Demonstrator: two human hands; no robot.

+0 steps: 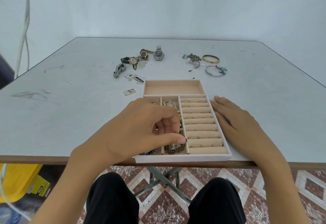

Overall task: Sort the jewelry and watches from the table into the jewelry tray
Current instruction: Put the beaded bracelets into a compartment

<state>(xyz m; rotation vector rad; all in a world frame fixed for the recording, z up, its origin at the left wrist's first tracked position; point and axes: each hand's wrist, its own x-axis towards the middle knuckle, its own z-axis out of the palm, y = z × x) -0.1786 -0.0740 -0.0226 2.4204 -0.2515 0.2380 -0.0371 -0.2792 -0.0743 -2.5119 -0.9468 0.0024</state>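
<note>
i am watching the left hand [141, 126] hovering over the small left compartments of the jewelry tray [183, 158], its fingers curling toward the thumb just above a dark beaded bracelet [174, 148]; i cannot tell whether it is pinching anything. the right hand [236, 123] is lying flat on the table [70, 82], fingers straight, touching the tray's right wall. the tray is sitting at the table's near edge, with rings [194, 137] lining its rolls. beyond it, watches [159, 54] are lying to the left, and a gold bangle [210, 62] and a silver bangle [222, 70] to the right.
</note>
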